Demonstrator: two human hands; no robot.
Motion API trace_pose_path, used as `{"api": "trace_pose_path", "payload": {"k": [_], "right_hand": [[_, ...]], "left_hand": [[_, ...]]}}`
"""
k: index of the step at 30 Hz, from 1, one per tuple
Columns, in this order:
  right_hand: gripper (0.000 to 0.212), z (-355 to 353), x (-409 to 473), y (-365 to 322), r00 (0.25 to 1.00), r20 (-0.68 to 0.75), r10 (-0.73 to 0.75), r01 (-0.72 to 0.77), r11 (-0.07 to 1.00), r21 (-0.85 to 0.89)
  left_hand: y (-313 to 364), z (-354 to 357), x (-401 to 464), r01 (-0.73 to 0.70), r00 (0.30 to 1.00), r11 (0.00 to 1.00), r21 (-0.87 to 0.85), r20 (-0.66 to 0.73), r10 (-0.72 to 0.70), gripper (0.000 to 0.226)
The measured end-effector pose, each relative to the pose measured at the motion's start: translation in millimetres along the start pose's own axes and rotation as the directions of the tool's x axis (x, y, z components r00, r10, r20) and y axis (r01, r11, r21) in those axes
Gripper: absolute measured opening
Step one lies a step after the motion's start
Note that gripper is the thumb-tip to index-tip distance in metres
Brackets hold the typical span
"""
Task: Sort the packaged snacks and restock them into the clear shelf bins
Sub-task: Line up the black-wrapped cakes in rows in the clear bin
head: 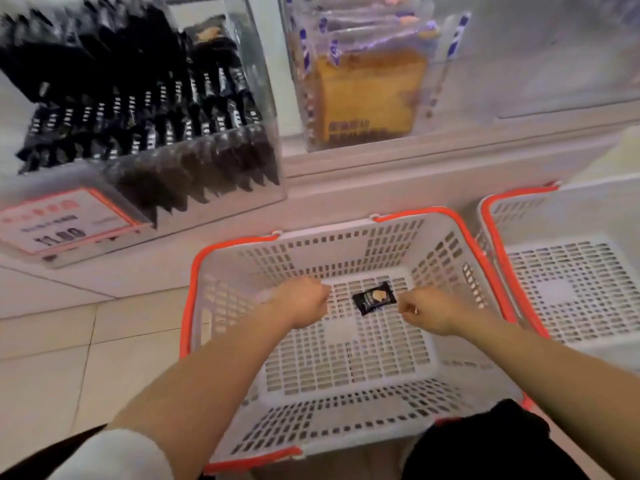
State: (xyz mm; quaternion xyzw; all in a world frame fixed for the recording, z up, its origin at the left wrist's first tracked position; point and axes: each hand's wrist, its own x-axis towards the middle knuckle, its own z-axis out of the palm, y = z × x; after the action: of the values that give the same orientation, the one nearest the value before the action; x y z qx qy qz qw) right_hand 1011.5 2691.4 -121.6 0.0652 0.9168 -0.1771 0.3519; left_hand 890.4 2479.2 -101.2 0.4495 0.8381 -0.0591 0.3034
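One last snack left in the basket

Both hands, the left hand (304, 303) and right hand (427, 315), are curled up and hold nothing beside the small black snack pack (374, 297) on the basket (346, 420) floor; it could slip through fumbling fingers. The far price tag (65, 221) reads "11.90"; the rest is blurry.

Soft, even light fell; glare whitened the bins (540, 64) above the basket (346, 237), edges smeared and bowed.
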Motion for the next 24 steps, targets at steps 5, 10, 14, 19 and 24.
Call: {"api": "trace_pose_path", "payload": {"k": [5,10,14,19,24], "right_hand": [[0.016,51.6,63.6,25.4,0.992,0.094,0.083,-0.080,0.996,-0.036],[0.055,82.4,109.3,30.7,0.994,-0.059,0.091,-0.088,0.995,0.044],[0.073,102.6,131.8,27.5,0.993,-0.079,0.083,-0.090,0.992,-0.089],[0.044,113.2,136.4,25.8,0.982,-0.188,0.014,-0.077,0.941,-0.331],[0.044,101.4,110.0,13.9,0.980,-0.181,0.087,-0.034,0.959,0.280]], "left_hand": [[-8.6,60.4,36.5,0.185,0.981,0.945,-0.269,0.114,-0.159,0.026],[-15.7,104.0,42.4,0.262,0.958,0.914,-0.311,0.198,-0.207,0.026],[-13.2,124.1,41.6,0.325,0.942,0.862,-0.389,0.211,-0.260,0.025],[-8.4,134.3,40.4,0.327,0.945,0.826,-0.459,0.169,-0.280,0.023],[5.8,113.1,41.8,0.348,0.850,0.384,-0.855,0.115,-0.514,0.027]]}}
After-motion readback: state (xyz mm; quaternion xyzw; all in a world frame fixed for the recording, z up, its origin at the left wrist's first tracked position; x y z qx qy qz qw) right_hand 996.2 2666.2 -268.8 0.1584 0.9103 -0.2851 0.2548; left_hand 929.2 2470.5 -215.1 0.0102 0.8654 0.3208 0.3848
